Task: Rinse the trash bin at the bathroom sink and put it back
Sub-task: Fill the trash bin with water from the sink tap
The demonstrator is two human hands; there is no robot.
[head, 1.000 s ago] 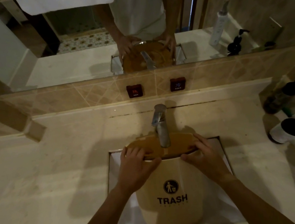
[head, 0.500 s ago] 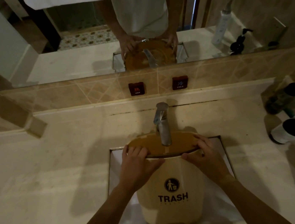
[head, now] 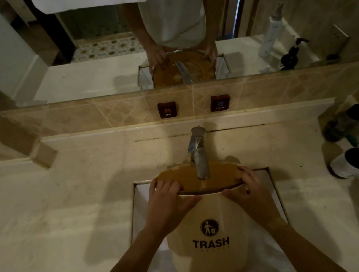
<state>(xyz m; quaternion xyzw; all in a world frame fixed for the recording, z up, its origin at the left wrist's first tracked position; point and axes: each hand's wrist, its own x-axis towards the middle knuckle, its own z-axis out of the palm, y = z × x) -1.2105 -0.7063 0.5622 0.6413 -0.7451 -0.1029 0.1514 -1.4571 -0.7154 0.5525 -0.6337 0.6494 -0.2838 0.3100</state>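
A cream trash bin (head: 211, 254) with a black "TRASH" label stands upright in the square white sink (head: 139, 211). Its brown inside sits under the chrome faucet (head: 197, 154), and a thin stream of water runs from the spout into it. My left hand (head: 167, 205) grips the bin's rim on the left, fingers hooked over the edge. On the right side of the rim my right hand (head: 252, 197) holds it the same way.
Beige stone counter (head: 59, 218) surrounds the sink. Red HOT (head: 167, 109) and COLD (head: 219, 102) buttons sit on the tiled backsplash. Dark pump bottles (head: 355, 159) lie at the right edge. A mirror (head: 72, 47) above reflects the person and bin.
The view has shifted slightly; both hands keep their grip on the rim and the bin stays under the faucet.
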